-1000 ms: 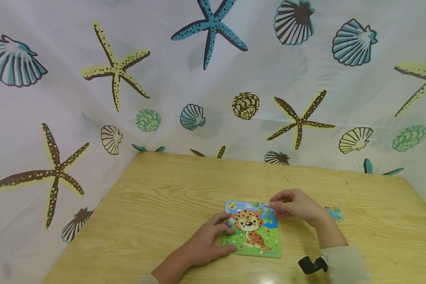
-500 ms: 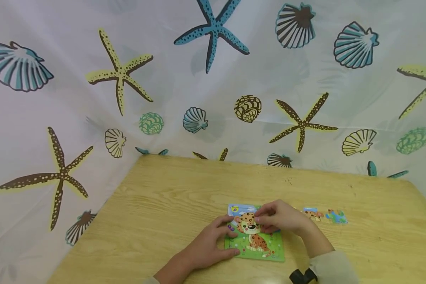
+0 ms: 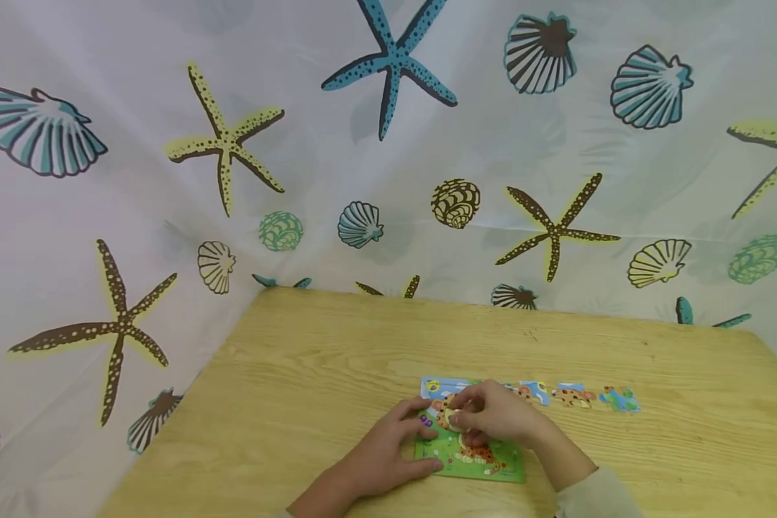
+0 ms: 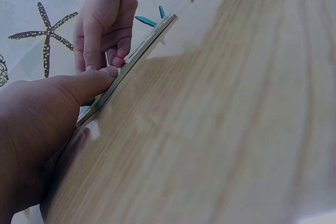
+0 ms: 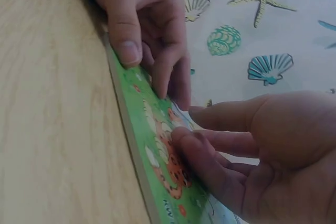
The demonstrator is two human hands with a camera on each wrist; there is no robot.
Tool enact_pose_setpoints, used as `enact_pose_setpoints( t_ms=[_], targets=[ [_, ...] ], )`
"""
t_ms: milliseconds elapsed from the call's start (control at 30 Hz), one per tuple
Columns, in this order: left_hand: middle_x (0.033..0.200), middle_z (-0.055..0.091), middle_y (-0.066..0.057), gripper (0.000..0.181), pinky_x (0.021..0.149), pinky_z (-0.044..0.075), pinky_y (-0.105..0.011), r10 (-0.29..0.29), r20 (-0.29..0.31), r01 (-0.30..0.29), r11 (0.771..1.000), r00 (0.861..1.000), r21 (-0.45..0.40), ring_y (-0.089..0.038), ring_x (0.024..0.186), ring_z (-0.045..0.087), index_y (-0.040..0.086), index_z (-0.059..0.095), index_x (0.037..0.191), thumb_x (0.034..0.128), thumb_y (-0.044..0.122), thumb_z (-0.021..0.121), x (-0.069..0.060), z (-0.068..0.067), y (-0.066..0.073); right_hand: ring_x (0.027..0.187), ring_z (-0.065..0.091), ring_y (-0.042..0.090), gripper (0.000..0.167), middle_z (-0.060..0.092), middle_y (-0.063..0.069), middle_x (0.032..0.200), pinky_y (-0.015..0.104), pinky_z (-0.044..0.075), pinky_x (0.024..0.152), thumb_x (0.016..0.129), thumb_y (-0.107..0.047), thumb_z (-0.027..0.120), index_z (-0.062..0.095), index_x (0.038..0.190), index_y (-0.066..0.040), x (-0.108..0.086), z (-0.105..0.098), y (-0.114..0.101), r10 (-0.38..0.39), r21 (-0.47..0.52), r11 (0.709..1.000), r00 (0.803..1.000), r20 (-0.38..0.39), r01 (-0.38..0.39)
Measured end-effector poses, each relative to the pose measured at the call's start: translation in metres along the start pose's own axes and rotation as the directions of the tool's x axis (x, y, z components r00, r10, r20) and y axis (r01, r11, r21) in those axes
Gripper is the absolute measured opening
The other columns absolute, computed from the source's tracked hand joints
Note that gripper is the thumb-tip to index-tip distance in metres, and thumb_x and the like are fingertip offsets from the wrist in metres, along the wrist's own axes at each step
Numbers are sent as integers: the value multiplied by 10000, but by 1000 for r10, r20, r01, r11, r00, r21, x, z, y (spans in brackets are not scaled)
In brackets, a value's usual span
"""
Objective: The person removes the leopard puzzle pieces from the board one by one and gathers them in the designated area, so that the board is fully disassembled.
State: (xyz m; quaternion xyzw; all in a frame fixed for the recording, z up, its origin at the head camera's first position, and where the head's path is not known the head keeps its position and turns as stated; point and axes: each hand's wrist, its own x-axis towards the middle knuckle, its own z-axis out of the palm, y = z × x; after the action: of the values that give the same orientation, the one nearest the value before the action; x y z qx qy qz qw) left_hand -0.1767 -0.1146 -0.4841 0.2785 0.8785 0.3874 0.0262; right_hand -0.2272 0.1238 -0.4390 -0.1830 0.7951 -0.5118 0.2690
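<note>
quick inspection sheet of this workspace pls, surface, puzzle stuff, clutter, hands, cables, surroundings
Surface: wood-grain tabletop, with a few small dark marks toward the back.
Job's things: picture board showing a spotted cub, lying flat; at least three loose puzzle pieces in a row off its right side.
Clutter: nothing seen.
Left hand: thumb and fingers rest on the board's left side.
Right hand: over the board, hiding part of the cub; whether it pinches a piece cannot be told.
Cables: nothing seen.
Surroundings: pale sheet printed with shells and starfish, behind the table and on its left.
</note>
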Motion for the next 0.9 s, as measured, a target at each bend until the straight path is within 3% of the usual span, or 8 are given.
enact_pose_setpoints(
  t_ms=[200,433,767,900],
  targets=[
    [1541,419,-35,360,1145,386,-546,18,-3,-18,1000,1000,-6,-329,1444,392,164,723,1089,868,446,759,3,0,-1,643,662,158,324,648,107,801,325,586,627,945,-135,685,604,1205,40,0,4,-3,-3,-56,998,999,-35,1],
    [1544,412,-52,258,1142,395,-533,29,2,-29,999,1000,-33,-327,1430,408,187,722,985,857,403,782,4,2,2,620,645,164,180,643,127,809,297,573,587,965,-86,631,570,1093,23,0,10,-2,13,-30,999,995,-98,-16],
    [1545,428,-80,285,1136,399,-541,-6,-11,5,999,1000,-52,-335,1425,419,174,757,1000,832,398,807,4,1,-1,637,620,163,109,677,92,818,278,503,548,960,-56,636,604,1054,-9,-3,28,-4,-35,-86,996,959,-282,11],
    [1533,441,-103,285,1123,409,-552,0,-18,-1,998,1000,-66,-348,1414,432,156,759,987,833,390,810,2,2,-1,634,621,168,116,664,106,764,289,514,566,964,-56,634,609,1063,0,-3,32,-2,0,-35,999,952,-305,-11]
  ],
)
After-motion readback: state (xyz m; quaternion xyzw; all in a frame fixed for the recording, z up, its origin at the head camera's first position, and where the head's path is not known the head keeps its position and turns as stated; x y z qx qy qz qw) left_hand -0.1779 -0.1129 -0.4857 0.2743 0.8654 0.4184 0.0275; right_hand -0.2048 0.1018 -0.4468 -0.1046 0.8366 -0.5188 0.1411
